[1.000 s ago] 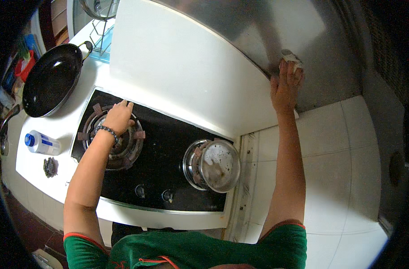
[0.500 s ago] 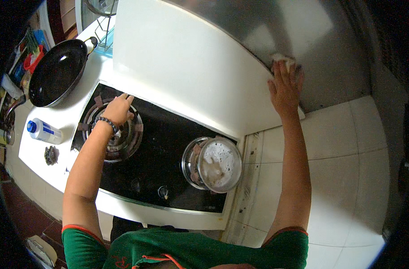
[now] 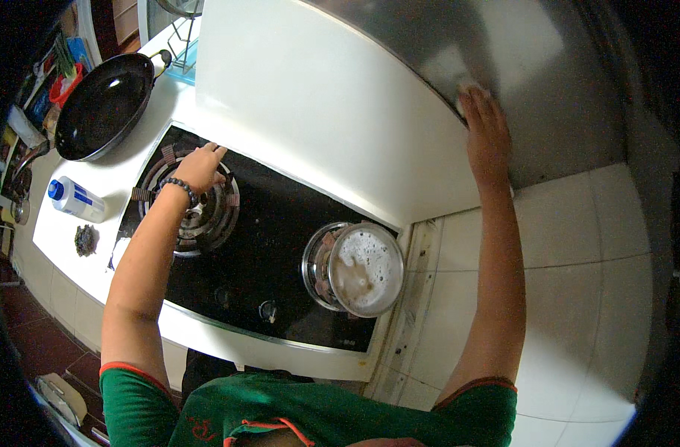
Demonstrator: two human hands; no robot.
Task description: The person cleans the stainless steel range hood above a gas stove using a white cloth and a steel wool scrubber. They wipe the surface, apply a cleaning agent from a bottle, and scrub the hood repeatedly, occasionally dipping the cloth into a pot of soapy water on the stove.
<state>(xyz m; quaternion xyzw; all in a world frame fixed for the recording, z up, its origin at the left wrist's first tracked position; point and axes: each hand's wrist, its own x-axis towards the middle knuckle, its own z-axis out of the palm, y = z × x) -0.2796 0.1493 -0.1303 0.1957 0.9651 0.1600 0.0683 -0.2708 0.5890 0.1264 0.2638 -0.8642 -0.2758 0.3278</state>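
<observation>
My right hand reaches up to the grey metal panel at the upper right. Its fingers lie over a small whitish cloth pressed against that panel; most of the cloth is hidden under them. My left hand, with a dark bead bracelet at the wrist, is over the left burner at the back edge of the black glass stove. Its fingers stretch forward with thumb apart, holding nothing visible. A steel pan of cloudy, foamy liquid sits tilted or off-centre on the right burner.
On the white counter at left stand a black frying pan and a white bottle with a blue cap. A dark scouring pad lies beside the bottle. A white upright panel rises behind the stove; tiled wall is at right.
My right hand has slid slightly up and to the right on the metal panel with the cloth. My left hand stays near the stove's back edge. The view has shifted slightly.
</observation>
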